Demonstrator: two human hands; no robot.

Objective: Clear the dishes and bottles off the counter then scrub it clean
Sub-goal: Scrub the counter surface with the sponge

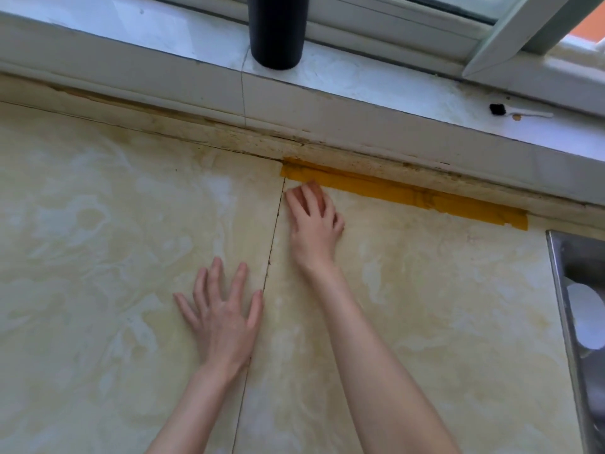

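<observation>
Across the table (pixel 98 224) no dishes or bottles show, so the clearing looks done as far as this view reaches. One black bottle (pixel 276 31) stands on the window sill (pixel 376 83) at 12 o'clock, off the table. Yellowish stains spread over the surface and grime lines the back joint, so most of the scrubbing seems still to do.

Near 6 o'clock the left hand (pixel 222 309) lies flat, its grip apart, fingers spread, holding nothing. At the centre the right hand (pixel 314 221) presses down just below the orange tape (pixel 393 194), fingers curled; I cannot tell whether its grip is clamped on a cloth or pad. A seam (pixel 271 257) runs between the hands.

Open room is widest toward 9 o'clock. The sink (pixel 560 290) rim bounds 3 o'clock, and the raised back ledge bounds 12.
</observation>
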